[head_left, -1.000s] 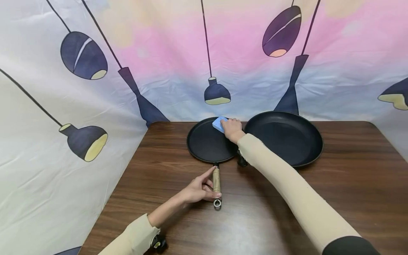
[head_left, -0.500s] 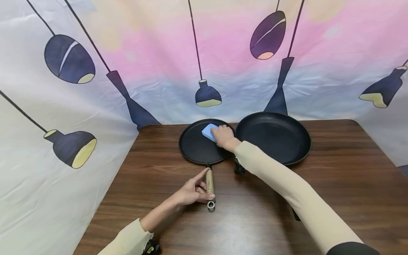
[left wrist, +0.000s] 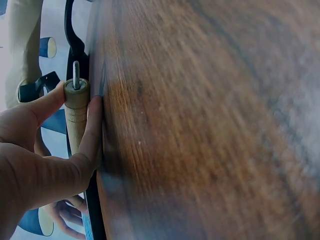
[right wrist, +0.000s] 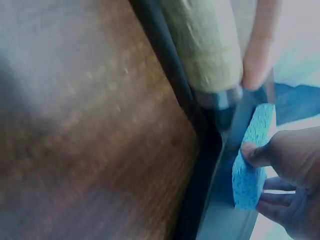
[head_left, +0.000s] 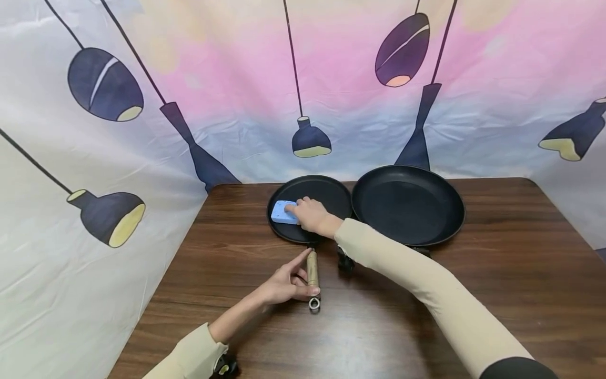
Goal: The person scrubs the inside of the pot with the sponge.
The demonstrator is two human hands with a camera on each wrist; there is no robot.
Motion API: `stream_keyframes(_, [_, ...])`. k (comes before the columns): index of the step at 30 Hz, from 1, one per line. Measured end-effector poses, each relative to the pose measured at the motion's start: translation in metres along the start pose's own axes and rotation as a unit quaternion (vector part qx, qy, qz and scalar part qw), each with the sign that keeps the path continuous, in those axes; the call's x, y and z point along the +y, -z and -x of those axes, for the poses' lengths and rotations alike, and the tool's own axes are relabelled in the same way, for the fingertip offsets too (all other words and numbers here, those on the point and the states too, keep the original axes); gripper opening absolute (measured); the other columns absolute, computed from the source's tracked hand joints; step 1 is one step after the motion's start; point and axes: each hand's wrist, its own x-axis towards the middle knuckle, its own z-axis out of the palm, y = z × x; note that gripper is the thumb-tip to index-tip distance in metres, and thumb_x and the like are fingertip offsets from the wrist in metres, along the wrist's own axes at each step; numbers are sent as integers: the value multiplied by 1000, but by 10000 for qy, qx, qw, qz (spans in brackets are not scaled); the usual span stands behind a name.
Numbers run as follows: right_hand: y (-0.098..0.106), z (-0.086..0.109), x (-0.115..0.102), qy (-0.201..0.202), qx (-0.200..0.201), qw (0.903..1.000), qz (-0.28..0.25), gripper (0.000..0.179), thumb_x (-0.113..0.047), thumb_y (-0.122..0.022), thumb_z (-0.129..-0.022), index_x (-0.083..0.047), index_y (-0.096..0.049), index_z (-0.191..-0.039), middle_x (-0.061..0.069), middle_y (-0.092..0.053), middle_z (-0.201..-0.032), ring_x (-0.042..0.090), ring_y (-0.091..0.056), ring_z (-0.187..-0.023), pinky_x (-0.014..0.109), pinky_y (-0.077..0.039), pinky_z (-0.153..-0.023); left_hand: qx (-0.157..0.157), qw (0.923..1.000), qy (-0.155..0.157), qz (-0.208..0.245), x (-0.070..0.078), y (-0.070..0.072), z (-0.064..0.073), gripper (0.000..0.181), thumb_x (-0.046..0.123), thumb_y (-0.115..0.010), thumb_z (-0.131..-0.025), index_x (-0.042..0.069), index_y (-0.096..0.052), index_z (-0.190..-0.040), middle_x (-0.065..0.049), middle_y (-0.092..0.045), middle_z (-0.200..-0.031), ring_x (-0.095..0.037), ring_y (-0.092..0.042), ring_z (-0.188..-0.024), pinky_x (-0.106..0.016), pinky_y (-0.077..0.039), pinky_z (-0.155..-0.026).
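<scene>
A flat black pan [head_left: 326, 192] with a wooden handle [head_left: 312, 271] lies on the wooden table, its handle pointing toward me. My left hand [head_left: 284, 284] grips that handle between thumb and fingers; the left wrist view shows the handle [left wrist: 76, 112] held just over the tabletop. On the left part of the pan's surface is a light blue sponge [head_left: 284, 212], which my right hand [head_left: 312, 215] holds at its right side. In the right wrist view the thumb presses along one edge of the sponge [right wrist: 250, 175], with the other fingers on its far face.
A larger, deeper black frying pan [head_left: 407, 205] stands right beside the flat pan, its handle mostly hidden under my right sleeve. The table's back edge runs close behind both pans, before a cloth backdrop [head_left: 227, 79] printed with lamps.
My right hand has moved the sponge from the pan's far right side across to its left side, nearer to me. My left hand keeps its grip on the handle.
</scene>
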Motion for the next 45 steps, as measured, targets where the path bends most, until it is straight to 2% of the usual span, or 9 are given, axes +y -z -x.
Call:
stream_keyframes(5, [1, -7, 19, -361, -30, 9992, -186, 45, -18, -59, -105, -20, -49, -149, 15, -61, -132, 33, -57, -122, 43, -55, -96, 12, 10000, 16, -12, 1, -1, -1, 98, 13, -80, -89, 19, -19, -165, -10, -58, -104, -9, -58, -73, -23, -47, -66])
stream_keyframes(8, [1, -8, 36, -723, -51, 9972, -174, 42, -20, -55, -107, -16, -48, -148, 19, -59, -133, 36, -56, -124, 46, -55, -97, 25, 10000, 9, -51, 2, -2, -1, 98, 13, -81, -89, 20, -19, -165, -10, -58, -105, -9, -57, -72, -23, -47, -66])
stream_keyframes(13, [5, 0, 65, -1431, -129, 9893, -251, 38, -12, -51, -108, -10, -48, -146, 24, -58, -133, 41, -55, -125, 50, -53, -99, 77, 9999, -4, -121, 0, -3, 0, 99, 14, -82, -88, 19, -20, -165, -11, -58, -106, -10, -57, -73, -23, -48, -67])
stream_keyframes(16, [8, 7, 74, -1549, -230, 9873, -280, 37, -10, -49, -108, -9, -47, -144, 26, -58, -131, 42, -55, -126, 52, -53, -98, 137, 9998, 21, -115, -2, -3, 0, 100, 14, -83, -87, 20, -21, -165, -10, -57, -105, -10, -58, -73, -23, -49, -67])
stream_keyframes(23, [12, 23, 75, -1389, -427, 9893, -167, 41, -14, -57, -105, -11, -48, -144, 24, -60, -132, 40, -57, -123, 49, -54, -96, 63, 9999, -63, -105, -4, -5, -3, 100, 15, -84, -87, 18, -21, -165, -10, -56, -105, -11, -59, -75, -23, -49, -68])
stream_keyframes(30, [13, 35, 65, -965, -419, 9943, 143, 48, -20, -67, -101, -15, -51, -146, 18, -65, -131, 34, -62, -120, 46, -56, -97, -58, 10000, -73, 21, -4, -1, -4, 101, 14, -83, -87, 17, -18, -165, -11, -54, -106, -10, -60, -76, -23, -51, -68])
stream_keyframes(38, [12, 38, 49, -555, -296, 9976, 301, 44, -20, -66, -101, -14, -51, -142, 17, -64, -129, 34, -62, -119, 44, -56, -95, 7, 10000, -50, 21, -4, 6, -3, 102, 15, -83, -87, 17, -18, -165, -12, -55, -106, -11, -63, -78, -24, -53, -70])
stream_keyframes(42, [11, 43, 45, -487, -346, 9972, 439, 45, -20, -66, -101, -16, -51, -143, 16, -64, -130, 33, -62, -119, 43, -56, -95, -2, 9999, -71, -134, -4, 5, -5, 101, 16, -83, -87, 16, -19, -165, -11, -56, -105, -12, -61, -77, -23, -50, -68])
stream_keyframes(45, [9, 48, 40, -260, -450, 9976, 454, 47, -20, -67, -100, -20, -51, -145, 14, -64, -132, 31, -61, -121, 42, -56, -95, -59, 9999, -59, -113, -5, 1, -7, 101, 16, -83, -87, 17, -19, -165, -11, -56, -105, -12, -61, -78, -23, -50, -68])
